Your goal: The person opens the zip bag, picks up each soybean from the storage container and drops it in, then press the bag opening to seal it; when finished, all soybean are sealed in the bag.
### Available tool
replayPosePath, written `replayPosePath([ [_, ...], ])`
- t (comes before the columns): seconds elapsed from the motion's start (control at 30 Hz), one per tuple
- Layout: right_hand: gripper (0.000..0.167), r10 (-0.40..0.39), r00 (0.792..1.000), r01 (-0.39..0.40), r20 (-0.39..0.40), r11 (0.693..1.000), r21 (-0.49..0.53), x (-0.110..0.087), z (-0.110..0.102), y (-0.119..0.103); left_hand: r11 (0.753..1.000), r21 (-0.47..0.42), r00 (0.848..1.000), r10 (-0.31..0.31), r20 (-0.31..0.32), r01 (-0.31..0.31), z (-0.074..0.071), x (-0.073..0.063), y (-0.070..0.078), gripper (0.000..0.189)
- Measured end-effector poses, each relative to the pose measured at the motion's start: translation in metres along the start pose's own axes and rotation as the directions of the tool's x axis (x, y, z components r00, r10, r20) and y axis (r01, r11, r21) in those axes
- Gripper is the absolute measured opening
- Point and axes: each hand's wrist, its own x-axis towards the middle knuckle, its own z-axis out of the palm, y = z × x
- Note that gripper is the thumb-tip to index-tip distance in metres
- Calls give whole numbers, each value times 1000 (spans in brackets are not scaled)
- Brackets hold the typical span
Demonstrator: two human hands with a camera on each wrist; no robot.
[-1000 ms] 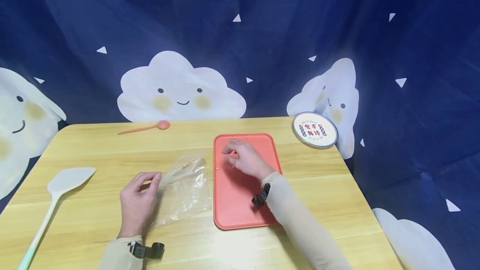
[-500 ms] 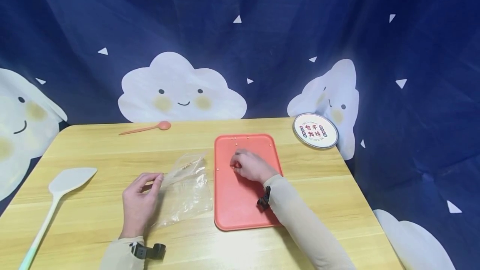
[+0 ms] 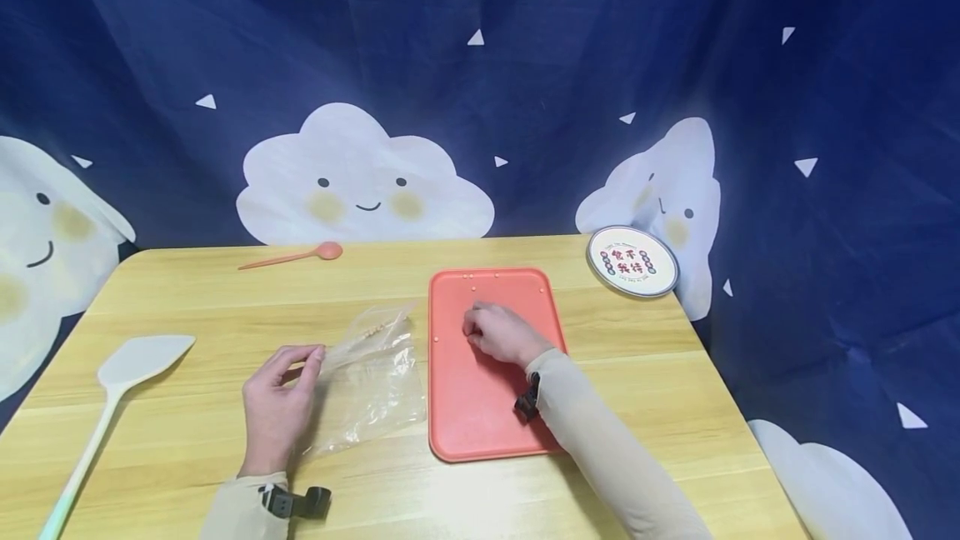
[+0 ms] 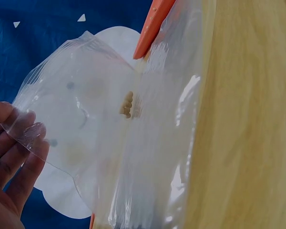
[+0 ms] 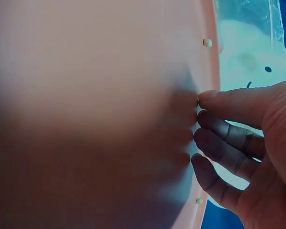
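Note:
My left hand (image 3: 279,407) pinches the edge of a clear plastic bag (image 3: 375,394) between thumb and fingers. Through the film, a small cluster of pale beans (image 4: 127,105) shows in the left wrist view. Over the red tray (image 3: 480,423), my right hand (image 3: 504,333) reaches down with bent fingers. In the right wrist view its fingertips (image 5: 207,98) are right at the tray surface, thumb close to the first finger; I cannot tell whether a bean is between them. Several loose beans (image 5: 208,43) lie scattered near the tray's rim.
An orange spoon (image 3: 327,251) lies at the table's back edge, left of centre. At the left is a white spatula (image 3: 142,361) with a pale green handle. A round plate (image 3: 632,262) with red lettering sits at the back right corner. A blue cloud-print curtain (image 3: 525,90) hangs behind.
My right hand has moved slightly right and down onto the tray, its fingers drawing together. Beans visible by its fingertips half a second ago are now hidden. The left hand keeps its grip on the bag.

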Motion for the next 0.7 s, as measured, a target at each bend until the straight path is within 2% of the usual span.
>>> replayPosePath([
  [0.27, 5, 58, 998, -59, 7, 997, 42, -1, -6, 1, 1000, 1, 1000, 12, -9, -12, -1, 0, -2, 8],
  [0.47, 4, 52, 998, -51, -36, 998, 29, -6, -11, -2, 1000, -6, 1000, 16, -12, -16, 0, 0, 0, 10],
  [0.7, 7, -22, 990, 33, -142, 996, 79, -5, -22, -17, 999, -11, 999, 36, -13, -36, -2, 3, 33, 8],
])
